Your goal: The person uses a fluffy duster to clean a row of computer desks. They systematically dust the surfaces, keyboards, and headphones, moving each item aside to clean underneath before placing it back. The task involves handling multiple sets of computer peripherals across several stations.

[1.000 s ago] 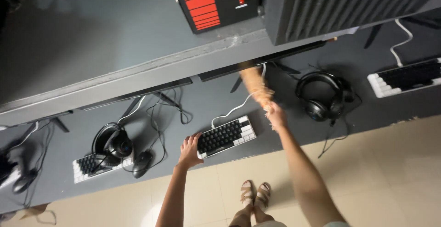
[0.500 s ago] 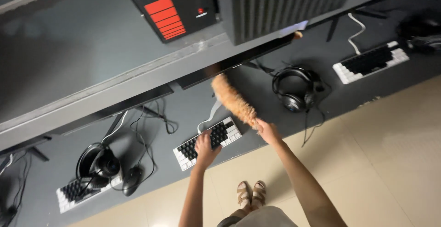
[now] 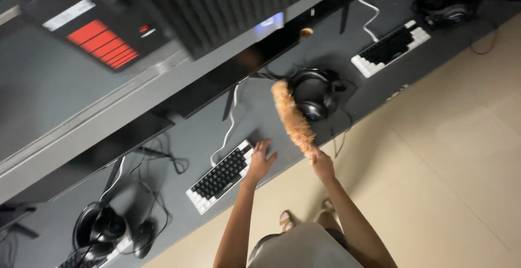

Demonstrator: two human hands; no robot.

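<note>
My right hand (image 3: 322, 163) grips the handle of a fluffy orange duster (image 3: 292, 115) that slants up over the grey desk (image 3: 190, 138), its tip next to a black headset (image 3: 315, 93). My left hand (image 3: 260, 161) rests with fingers spread on the right end of a black and white keyboard (image 3: 220, 176).
Dark monitors (image 3: 217, 83) stand along the back of the desk under a shelf with computer towers (image 3: 103, 29). More keyboards (image 3: 391, 48), headsets (image 3: 448, 7), a mouse (image 3: 144, 237) and loose cables lie along the desk. Beige tiled floor (image 3: 445, 159) lies to the right.
The view has swung left along the desk. The duster has come down from the monitor edge towards the headset. My left hand stays on the keyboard.
</note>
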